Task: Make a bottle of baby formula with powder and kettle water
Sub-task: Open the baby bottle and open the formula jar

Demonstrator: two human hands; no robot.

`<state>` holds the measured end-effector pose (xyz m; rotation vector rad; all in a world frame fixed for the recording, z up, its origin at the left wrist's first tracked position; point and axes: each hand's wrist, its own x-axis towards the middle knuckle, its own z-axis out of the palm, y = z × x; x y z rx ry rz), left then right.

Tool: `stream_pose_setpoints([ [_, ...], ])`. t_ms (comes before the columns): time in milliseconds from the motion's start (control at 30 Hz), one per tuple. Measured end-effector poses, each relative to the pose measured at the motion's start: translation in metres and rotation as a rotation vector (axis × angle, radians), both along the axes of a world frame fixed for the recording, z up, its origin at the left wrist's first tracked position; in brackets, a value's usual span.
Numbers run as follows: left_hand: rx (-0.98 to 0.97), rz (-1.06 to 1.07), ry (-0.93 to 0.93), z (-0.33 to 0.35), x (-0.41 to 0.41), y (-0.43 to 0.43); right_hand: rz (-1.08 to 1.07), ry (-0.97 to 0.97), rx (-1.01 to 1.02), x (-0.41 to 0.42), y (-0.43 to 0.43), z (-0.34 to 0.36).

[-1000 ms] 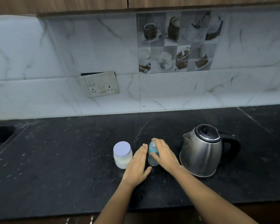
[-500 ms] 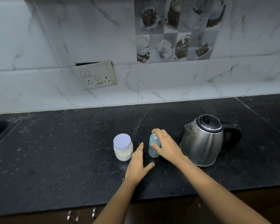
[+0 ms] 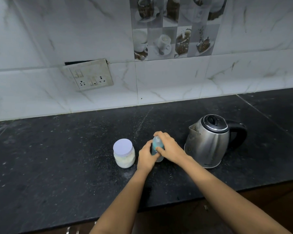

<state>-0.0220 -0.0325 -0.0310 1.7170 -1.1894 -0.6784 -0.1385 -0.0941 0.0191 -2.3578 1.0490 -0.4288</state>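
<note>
A small clear baby bottle (image 3: 157, 144) with a pale blue top stands upright on the black counter (image 3: 57, 166). My right hand (image 3: 170, 148) grips its upper part from the right, fingers curled over the cap. My left hand (image 3: 146, 156) holds the lower body from the left. A jar of white powder (image 3: 124, 153) with a pale lilac lid stands just left of my left hand. To the right of the bottle stands a steel kettle (image 3: 208, 141) with a black lid and handle, its spout facing left.
The tiled wall (image 3: 176, 78) rises behind the counter, with a loose socket plate (image 3: 89, 75) hanging on it at the left. The counter's front edge (image 3: 243, 184) runs close below my forearms, with brown cabinet fronts beneath.
My left hand, which lay flat on the counter beside the bottle, has closed on the bottle's lower body. My right hand stays on the top. The view has tilted down slightly.
</note>
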Motion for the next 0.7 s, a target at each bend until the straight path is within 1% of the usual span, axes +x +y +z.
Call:
stream_pose_setpoints([
  [133, -0.009, -0.011, 0.018, -0.001, -0.001, -0.001, -0.01, -0.017, 0.011, -0.001, -0.002, -0.003],
  [267, -0.039, -0.015, 0.008, -0.003, -0.001, 0.007, 0.033, -0.025, 0.029, -0.006, 0.0, -0.003],
  [467, -0.067, -0.045, 0.057, -0.011, 0.001, 0.035, 0.077, -0.078, 0.106, -0.02, 0.019, -0.006],
  [700, -0.131, -0.073, 0.126, -0.019, -0.012, 0.071, 0.121, -0.073, 0.108, -0.03, 0.047, -0.003],
])
